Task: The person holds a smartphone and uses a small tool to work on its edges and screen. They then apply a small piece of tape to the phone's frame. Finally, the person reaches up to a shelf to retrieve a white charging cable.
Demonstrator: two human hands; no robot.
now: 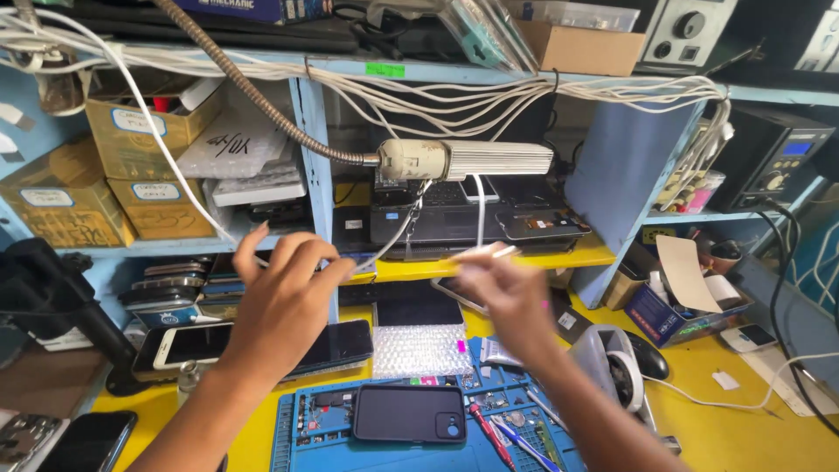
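Yellow surface [752, 437], blue mat [419, 454] with dark phone [409, 413] lying flat: rigid, smooth-backed, probably slippery; best gripped by its edges. Left hand [284, 301] raised, fingers loosely curled, empty. Right hand [507, 288] blurred, pinching a thin light stick [485, 253].

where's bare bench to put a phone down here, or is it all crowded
Bare yellow bench lies right of the grey mouse-like device, crossed by a white cable. A smaller yellow strip shows left of the blue mat. The mat, with the dark phone and tools, and the left phone pile are crowded.
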